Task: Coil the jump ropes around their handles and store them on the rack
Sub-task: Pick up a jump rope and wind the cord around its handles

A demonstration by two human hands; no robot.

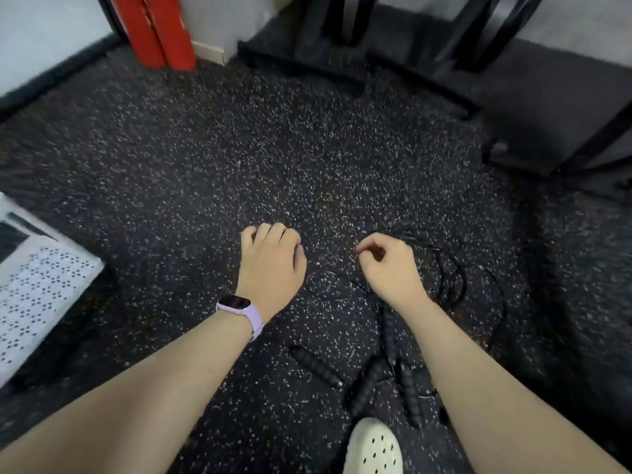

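Note:
Several black ribbed jump rope handles [316, 366] lie on the speckled rubber floor between my forearms. Their thin black ropes [451, 278] lie in loose loops behind and right of my right hand. My left hand [270, 261], with a lilac watch on its wrist, hovers over bare floor with its fingers curled under and nothing visible in it. Above the ropes, my right hand [390, 265] has curled fingers, with thumb and forefinger close together. Blur hides whether a strand runs between them.
A black metal frame [345, 32] stands against the far wall, with a dark box [547, 107] to its right. Two red pads [154, 29] lean at the back left. A white perforated panel [37, 292] lies at the left edge. My white shoe [374, 446] is at the bottom.

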